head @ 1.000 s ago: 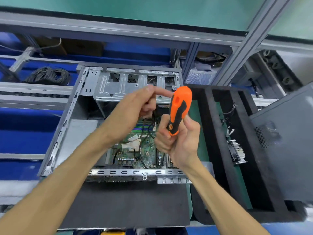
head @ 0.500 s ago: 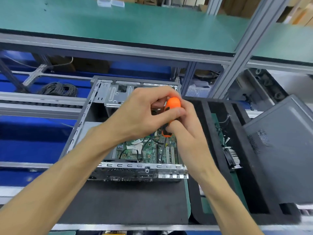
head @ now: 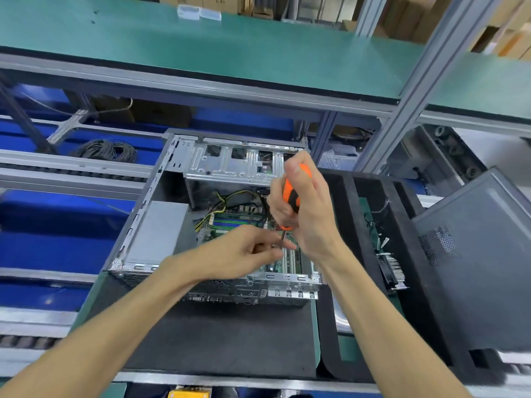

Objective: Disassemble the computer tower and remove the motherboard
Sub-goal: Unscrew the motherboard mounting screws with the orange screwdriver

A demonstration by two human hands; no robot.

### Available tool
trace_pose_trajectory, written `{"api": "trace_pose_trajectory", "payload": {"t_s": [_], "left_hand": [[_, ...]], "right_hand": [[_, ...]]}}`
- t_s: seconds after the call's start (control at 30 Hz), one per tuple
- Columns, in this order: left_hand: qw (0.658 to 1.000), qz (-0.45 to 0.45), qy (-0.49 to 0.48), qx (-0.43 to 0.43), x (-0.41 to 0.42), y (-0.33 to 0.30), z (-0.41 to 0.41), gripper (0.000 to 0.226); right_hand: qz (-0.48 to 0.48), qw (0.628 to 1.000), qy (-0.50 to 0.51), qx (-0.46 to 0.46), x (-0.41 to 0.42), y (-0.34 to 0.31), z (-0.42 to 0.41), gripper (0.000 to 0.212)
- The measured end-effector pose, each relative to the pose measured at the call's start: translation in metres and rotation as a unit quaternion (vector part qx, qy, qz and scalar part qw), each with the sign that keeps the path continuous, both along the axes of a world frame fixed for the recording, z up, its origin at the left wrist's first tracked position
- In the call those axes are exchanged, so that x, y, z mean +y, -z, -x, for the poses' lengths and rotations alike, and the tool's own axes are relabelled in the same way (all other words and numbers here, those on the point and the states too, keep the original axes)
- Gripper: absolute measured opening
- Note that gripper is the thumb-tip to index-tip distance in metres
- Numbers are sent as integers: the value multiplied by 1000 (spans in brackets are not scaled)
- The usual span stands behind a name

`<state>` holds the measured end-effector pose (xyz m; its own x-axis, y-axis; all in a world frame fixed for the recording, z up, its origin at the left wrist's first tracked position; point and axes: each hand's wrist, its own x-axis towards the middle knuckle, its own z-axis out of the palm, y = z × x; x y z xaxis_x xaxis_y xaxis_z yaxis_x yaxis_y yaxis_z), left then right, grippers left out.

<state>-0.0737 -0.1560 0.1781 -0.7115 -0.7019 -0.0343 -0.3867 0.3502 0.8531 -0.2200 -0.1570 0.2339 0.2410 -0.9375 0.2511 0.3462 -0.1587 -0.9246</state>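
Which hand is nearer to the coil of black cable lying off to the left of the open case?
Left. The left hand is over the motherboard, steadying the screwdriver shaft; the right hand grips its orange handle, farther from the cable coil.

A coil of black cable (head: 107,150) is lying far left on the blue shelving. Cardboard boxes (head: 505,38) are standing far right behind the green shelf (head: 230,50), where two clear plastic pieces (head: 198,12) are resting.
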Motion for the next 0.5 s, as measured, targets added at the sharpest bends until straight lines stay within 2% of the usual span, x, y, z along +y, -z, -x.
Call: {"api": "trace_pose_trajectory", "payload": {"t_s": [0.07, 0.23, 0.37, 0.43, 0.5], "left_hand": [[999, -4, -38, 23, 0, 6, 2, 20], [990, 106, -90, 34, -2, 9, 6, 17], [974, 204, -94, 29, -3, 14, 9, 21], [970, 222, -91, 28, -2, 17, 11, 20], [970, 229, -79, 24, -2, 20, 12, 22]], "right_hand": [[-1, 1000, -4, -2, -4, 0, 3, 32], [9, 999, 3, 39, -6, 3, 5, 31], [48, 989, 128, 48, -5, -7, 3, 17], [52, 980, 183, 53, -5, -12, -1, 25], [35, 983, 175, 35, -3, -16, -5, 44]]}}
